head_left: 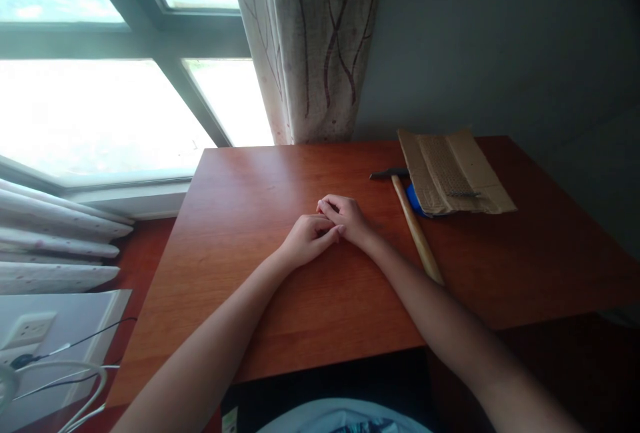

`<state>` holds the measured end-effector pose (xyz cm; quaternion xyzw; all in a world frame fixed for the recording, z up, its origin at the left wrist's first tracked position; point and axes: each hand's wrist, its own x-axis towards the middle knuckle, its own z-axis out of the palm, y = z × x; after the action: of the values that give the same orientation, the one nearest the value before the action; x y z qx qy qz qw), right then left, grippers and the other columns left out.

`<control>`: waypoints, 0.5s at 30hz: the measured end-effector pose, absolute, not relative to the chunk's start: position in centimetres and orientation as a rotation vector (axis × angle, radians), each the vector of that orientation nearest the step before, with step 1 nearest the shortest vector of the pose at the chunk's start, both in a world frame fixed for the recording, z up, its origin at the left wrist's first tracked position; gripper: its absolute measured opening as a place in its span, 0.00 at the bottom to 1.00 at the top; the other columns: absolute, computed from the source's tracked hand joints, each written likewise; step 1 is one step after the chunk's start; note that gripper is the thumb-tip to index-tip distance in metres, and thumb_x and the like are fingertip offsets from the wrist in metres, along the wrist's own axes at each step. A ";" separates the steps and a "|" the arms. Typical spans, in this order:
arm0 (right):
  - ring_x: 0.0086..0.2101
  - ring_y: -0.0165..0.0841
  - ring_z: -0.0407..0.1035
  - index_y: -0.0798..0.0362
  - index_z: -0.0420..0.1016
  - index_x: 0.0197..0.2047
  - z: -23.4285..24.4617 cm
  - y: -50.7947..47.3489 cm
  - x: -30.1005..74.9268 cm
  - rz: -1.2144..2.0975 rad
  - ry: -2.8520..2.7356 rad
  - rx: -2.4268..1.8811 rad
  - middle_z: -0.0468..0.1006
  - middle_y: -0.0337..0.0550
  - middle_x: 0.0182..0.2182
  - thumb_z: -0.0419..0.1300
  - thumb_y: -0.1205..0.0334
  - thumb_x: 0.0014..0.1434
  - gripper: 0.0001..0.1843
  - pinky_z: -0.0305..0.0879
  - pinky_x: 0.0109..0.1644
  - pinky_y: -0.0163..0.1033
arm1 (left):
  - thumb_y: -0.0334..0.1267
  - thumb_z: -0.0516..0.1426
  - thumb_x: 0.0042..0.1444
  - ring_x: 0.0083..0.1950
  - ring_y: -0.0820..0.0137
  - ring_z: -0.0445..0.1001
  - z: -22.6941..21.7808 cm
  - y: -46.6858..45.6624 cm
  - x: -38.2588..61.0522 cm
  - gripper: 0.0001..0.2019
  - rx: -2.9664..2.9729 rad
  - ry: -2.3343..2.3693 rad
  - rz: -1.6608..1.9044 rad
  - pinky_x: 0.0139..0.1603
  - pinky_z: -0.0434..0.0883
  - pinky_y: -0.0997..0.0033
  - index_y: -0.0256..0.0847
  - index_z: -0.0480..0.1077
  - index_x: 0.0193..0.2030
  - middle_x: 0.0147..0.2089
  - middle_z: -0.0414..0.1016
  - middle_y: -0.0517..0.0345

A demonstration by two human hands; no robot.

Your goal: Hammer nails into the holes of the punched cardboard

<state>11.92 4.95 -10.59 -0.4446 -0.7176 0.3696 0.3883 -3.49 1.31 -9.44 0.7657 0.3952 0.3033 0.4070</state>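
My left hand (pixel 307 238) and my right hand (pixel 345 216) rest together in the middle of the reddish wooden table (pixel 250 193). Their fingers are curled and touch each other, and nothing shows inside them. A hammer (pixel 415 226) with a wooden handle and dark metal head lies just to the right of my right hand, handle pointing toward me. A flattened piece of cardboard (pixel 453 170) lies past the hammer, with a small dark nail or screw on it and a blue object (pixel 414 200) sticking out from under its near left edge.
A patterned curtain (pixel 320 46) hangs behind the table beside a large bright window (pixel 100 106). A wall outlet with cables (pixel 30 333) is at the lower left. A grey wall stands behind the table on the right.
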 end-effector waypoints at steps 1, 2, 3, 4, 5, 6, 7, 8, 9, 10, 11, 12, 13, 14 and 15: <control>0.32 0.31 0.72 0.52 0.74 0.30 -10.6 4.9 11.9 0.940 -1.825 -1.129 0.79 0.39 0.28 0.54 0.58 0.67 0.14 0.62 0.37 0.35 | 0.49 0.56 0.67 0.25 0.74 0.65 -9.5 1.3 -3.5 0.23 1.934 0.995 0.769 0.30 0.60 0.74 0.35 0.78 0.27 0.23 0.73 0.57; 0.32 0.31 0.72 0.52 0.74 0.30 -10.6 4.9 11.9 0.940 -1.824 -1.129 0.79 0.39 0.28 0.54 0.57 0.67 0.15 0.62 0.37 0.35 | 0.49 0.56 0.67 0.25 0.74 0.65 -9.5 1.3 -3.5 0.23 1.939 0.992 0.772 0.30 0.61 0.74 0.35 0.78 0.27 0.23 0.73 0.57; 0.31 0.31 0.72 0.52 0.74 0.30 -10.6 4.9 11.9 0.941 -1.823 -1.129 0.79 0.39 0.28 0.54 0.57 0.67 0.15 0.62 0.37 0.35 | 0.49 0.56 0.67 0.25 0.74 0.65 -9.5 1.3 -3.5 0.23 1.946 0.989 0.773 0.30 0.61 0.74 0.35 0.78 0.27 0.23 0.74 0.58; 0.31 0.30 0.72 0.52 0.74 0.30 -10.5 4.9 11.9 0.942 -1.823 -1.129 0.79 0.39 0.28 0.54 0.57 0.67 0.15 0.62 0.37 0.34 | 0.49 0.56 0.67 0.25 0.74 0.66 -9.5 1.4 -3.5 0.23 1.953 0.986 0.774 0.30 0.62 0.74 0.35 0.78 0.27 0.23 0.74 0.57; 0.31 0.30 0.71 0.52 0.74 0.30 -10.5 4.9 11.9 0.943 -1.823 -1.130 0.79 0.39 0.28 0.54 0.57 0.67 0.15 0.62 0.37 0.34 | 0.49 0.56 0.68 0.26 0.73 0.67 -9.5 1.4 -3.5 0.23 1.959 0.984 0.775 0.31 0.63 0.74 0.35 0.78 0.27 0.23 0.74 0.57; 0.31 0.30 0.71 0.52 0.74 0.31 -10.5 4.8 11.9 0.945 -1.824 -1.131 0.79 0.39 0.28 0.54 0.57 0.67 0.15 0.62 0.37 0.34 | 0.49 0.56 0.68 0.26 0.73 0.67 -9.5 1.4 -3.5 0.23 1.965 0.982 0.775 0.32 0.63 0.74 0.36 0.78 0.27 0.24 0.75 0.57; 0.31 0.30 0.71 0.52 0.74 0.31 -10.4 4.8 11.9 0.946 -1.826 -1.133 0.79 0.38 0.28 0.54 0.57 0.67 0.15 0.62 0.37 0.34 | 0.48 0.56 0.68 0.27 0.73 0.68 -9.5 1.4 -3.5 0.23 1.970 0.979 0.774 0.32 0.64 0.73 0.36 0.78 0.27 0.24 0.75 0.57; 0.31 0.30 0.71 0.52 0.74 0.31 -10.4 4.8 11.9 0.947 -1.829 -1.134 0.78 0.38 0.28 0.54 0.57 0.67 0.16 0.62 0.37 0.34 | 0.48 0.56 0.68 0.27 0.72 0.69 -9.5 1.4 -3.5 0.22 1.973 0.977 0.774 0.33 0.64 0.73 0.36 0.78 0.27 0.24 0.75 0.57; 0.31 0.30 0.71 0.52 0.74 0.31 -10.4 4.8 12.0 0.947 -1.831 -1.136 0.78 0.38 0.28 0.54 0.57 0.67 0.15 0.62 0.37 0.34 | 0.48 0.56 0.68 0.27 0.72 0.69 -9.5 1.4 -3.5 0.22 1.973 0.976 0.774 0.33 0.64 0.73 0.36 0.78 0.27 0.25 0.76 0.57; 0.31 0.30 0.71 0.52 0.74 0.30 -10.4 4.8 12.0 0.947 -1.833 -1.138 0.78 0.38 0.28 0.54 0.57 0.67 0.15 0.62 0.38 0.34 | 0.48 0.56 0.68 0.27 0.72 0.69 -9.5 1.4 -3.5 0.22 1.971 0.977 0.774 0.33 0.64 0.73 0.36 0.78 0.27 0.25 0.76 0.57; 0.32 0.30 0.71 0.52 0.74 0.30 -10.4 4.8 12.0 0.946 -1.834 -1.139 0.79 0.38 0.28 0.54 0.57 0.67 0.15 0.62 0.38 0.34 | 0.48 0.56 0.68 0.27 0.72 0.69 -9.5 1.4 -3.5 0.22 1.968 0.979 0.773 0.32 0.63 0.73 0.36 0.78 0.27 0.25 0.76 0.57; 0.32 0.30 0.71 0.51 0.74 0.31 -10.4 4.8 12.0 0.946 -1.834 -1.140 0.79 0.38 0.28 0.54 0.57 0.67 0.15 0.62 0.38 0.34 | 0.48 0.56 0.68 0.27 0.72 0.69 -9.4 1.3 -3.5 0.22 1.965 0.982 0.772 0.32 0.63 0.73 0.36 0.78 0.27 0.24 0.76 0.57; 0.32 0.30 0.71 0.51 0.74 0.31 -10.4 4.8 12.0 0.945 -1.833 -1.141 0.79 0.38 0.29 0.54 0.57 0.67 0.15 0.62 0.38 0.34 | 0.48 0.56 0.68 0.26 0.72 0.69 -9.4 1.3 -3.5 0.22 1.963 0.985 0.772 0.31 0.63 0.73 0.36 0.78 0.27 0.24 0.75 0.57; 0.32 0.30 0.71 0.52 0.74 0.31 -10.4 4.8 12.0 0.945 -1.832 -1.141 0.79 0.38 0.29 0.54 0.57 0.67 0.15 0.62 0.38 0.34 | 0.48 0.56 0.68 0.26 0.73 0.68 -9.4 1.3 -3.5 0.22 1.963 0.985 0.772 0.31 0.63 0.73 0.36 0.78 0.27 0.24 0.75 0.57; 0.32 0.30 0.72 0.52 0.74 0.31 -10.5 4.8 12.0 0.945 -1.831 -1.140 0.79 0.38 0.29 0.54 0.57 0.67 0.15 0.62 0.38 0.34 | 0.48 0.56 0.68 0.26 0.73 0.68 -9.4 1.3 -3.5 0.22 1.965 0.985 0.774 0.31 0.63 0.73 0.36 0.78 0.27 0.24 0.75 0.57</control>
<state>11.95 4.84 -10.45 -0.4470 -0.7182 0.3707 0.3834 -3.48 1.31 -9.36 0.7748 0.3883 0.3051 0.3948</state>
